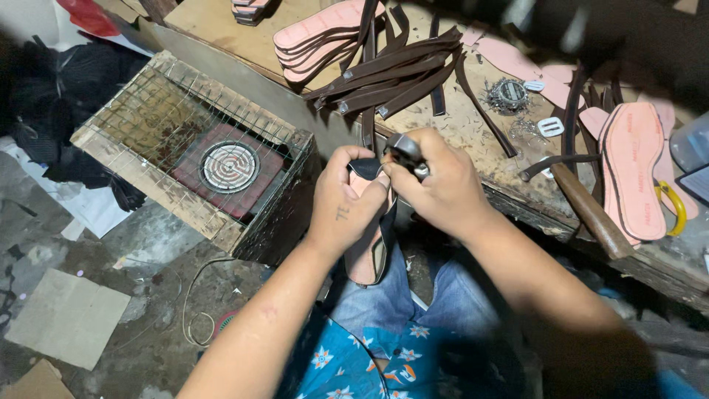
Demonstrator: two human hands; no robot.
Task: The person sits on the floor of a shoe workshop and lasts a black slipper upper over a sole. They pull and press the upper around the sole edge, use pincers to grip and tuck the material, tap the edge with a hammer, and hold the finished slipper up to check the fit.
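Pink sandal sole (367,255) with dark edging held upright above the lap, left hand (343,207) closed around its top, right hand (442,188) clenched on what looks like pliers (406,151), workbench (473,133) just behind

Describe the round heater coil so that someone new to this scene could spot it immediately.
Start at the wooden workbench and look left to the wire-mesh-topped wooden box beside it. Under the mesh, a red square plate holds the heater coil, the only pale, round spiral there.
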